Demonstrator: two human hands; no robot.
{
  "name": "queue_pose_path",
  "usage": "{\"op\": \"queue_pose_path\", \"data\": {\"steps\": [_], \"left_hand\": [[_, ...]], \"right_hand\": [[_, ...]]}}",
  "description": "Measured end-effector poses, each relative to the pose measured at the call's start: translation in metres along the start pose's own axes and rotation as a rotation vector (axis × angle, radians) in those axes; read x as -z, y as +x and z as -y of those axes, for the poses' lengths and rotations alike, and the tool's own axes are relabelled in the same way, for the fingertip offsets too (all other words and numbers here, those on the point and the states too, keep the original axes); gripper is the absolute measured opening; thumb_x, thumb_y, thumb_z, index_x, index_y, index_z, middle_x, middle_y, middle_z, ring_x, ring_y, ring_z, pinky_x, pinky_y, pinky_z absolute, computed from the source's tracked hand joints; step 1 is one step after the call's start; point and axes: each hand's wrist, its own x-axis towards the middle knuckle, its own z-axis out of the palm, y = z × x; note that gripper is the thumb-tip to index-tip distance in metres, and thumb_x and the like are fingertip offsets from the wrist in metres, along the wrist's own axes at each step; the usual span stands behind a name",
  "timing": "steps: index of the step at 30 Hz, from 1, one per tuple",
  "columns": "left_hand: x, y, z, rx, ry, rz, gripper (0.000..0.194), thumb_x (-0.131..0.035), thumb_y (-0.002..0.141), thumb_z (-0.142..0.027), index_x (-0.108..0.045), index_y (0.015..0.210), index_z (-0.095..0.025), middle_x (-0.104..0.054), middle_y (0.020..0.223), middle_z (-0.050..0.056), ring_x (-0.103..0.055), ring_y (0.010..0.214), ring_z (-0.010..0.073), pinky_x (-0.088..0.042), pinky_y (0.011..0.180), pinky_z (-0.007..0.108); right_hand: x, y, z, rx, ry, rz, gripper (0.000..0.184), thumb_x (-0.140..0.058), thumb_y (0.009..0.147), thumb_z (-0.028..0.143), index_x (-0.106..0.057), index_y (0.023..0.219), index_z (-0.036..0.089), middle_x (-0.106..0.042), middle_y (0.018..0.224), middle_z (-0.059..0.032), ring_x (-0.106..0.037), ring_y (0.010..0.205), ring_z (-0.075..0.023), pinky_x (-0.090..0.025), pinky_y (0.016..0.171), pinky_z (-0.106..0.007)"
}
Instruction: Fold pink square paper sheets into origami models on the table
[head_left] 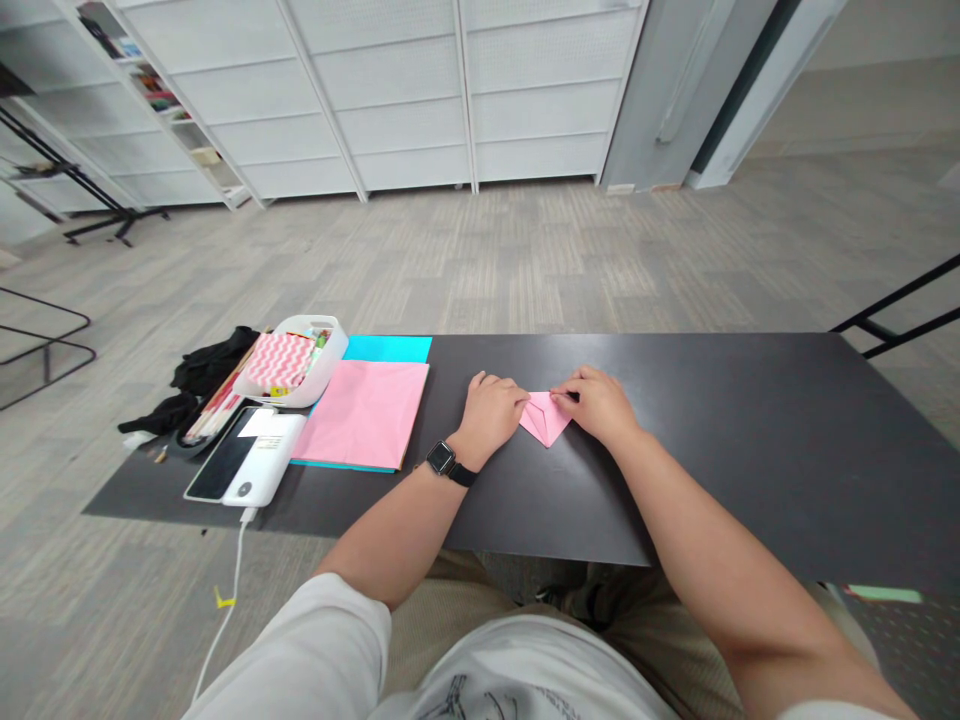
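A small piece of folded pink paper (546, 420) lies on the dark table in front of me, its point toward my body and crease lines showing on its face. My left hand (491, 412) is closed at the paper's left corner, fingertips pressed on it; a black watch sits on that wrist. At the right corner, my right hand (596, 402) pinches the paper between thumb and fingers. Parts of the paper's upper corners are hidden under my fingertips.
Left of my hands lies a stack of pink and blue paper sheets (367, 410). Beyond it stand a white basket (330, 365) of supplies, a white power bank (262, 465) with a cable, a phone (217, 472) and black cloth (214, 362). The dark table (750, 450) extends right.
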Motion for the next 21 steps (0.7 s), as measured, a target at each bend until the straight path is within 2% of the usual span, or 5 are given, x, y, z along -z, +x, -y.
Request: {"op": "queue_pose_path", "data": {"steps": [7,15,17,21], "left_hand": [[0.0015,0.0008,0.0024,0.007,-0.053,-0.019,0.022,-0.059,0.104,-0.027,-0.080,0.111,-0.030,-0.080,0.113,0.003,-0.067,0.108,0.0248,-0.034,0.122,0.053],[0.0008,0.0021,0.0076,0.004,-0.067,-0.040,0.007,-0.070,0.098,-0.027,-0.075,0.102,-0.026,-0.074,0.114,0.004,-0.065,0.112,0.0243,-0.039,0.119,0.047],[-0.0011,0.0026,0.0083,-0.020,-0.075,-0.027,0.009,-0.069,0.098,-0.027,-0.077,0.103,-0.026,-0.072,0.115,0.004,-0.064,0.112,0.0240,-0.041,0.117,0.046],[-0.0064,0.0024,0.0100,-0.035,-0.077,-0.028,0.021,-0.067,0.099,-0.027,-0.079,0.116,-0.030,-0.070,0.125,0.004,-0.062,0.117,0.0254,-0.043,0.114,0.046]], "right_hand": [[0.0030,-0.0012,-0.0022,0.074,0.009,0.053,0.019,-0.071,0.096,0.035,-0.083,0.110,0.030,-0.073,0.112,-0.0057,-0.067,0.107,-0.0270,-0.043,0.090,-0.041],[0.0061,-0.0023,-0.0028,0.113,0.051,0.059,0.020,-0.075,0.092,0.037,-0.081,0.110,0.030,-0.073,0.114,-0.0059,-0.067,0.109,-0.0271,-0.043,0.092,-0.041],[0.0057,-0.0020,-0.0025,0.110,0.057,0.050,0.021,-0.074,0.092,0.036,-0.080,0.112,0.030,-0.074,0.113,-0.0055,-0.068,0.110,-0.0272,-0.042,0.092,-0.040],[0.0022,0.0004,-0.0013,0.074,0.070,-0.001,0.026,-0.077,0.089,0.033,-0.073,0.113,0.026,-0.074,0.107,-0.0048,-0.068,0.104,-0.0261,-0.041,0.087,-0.038]]}}
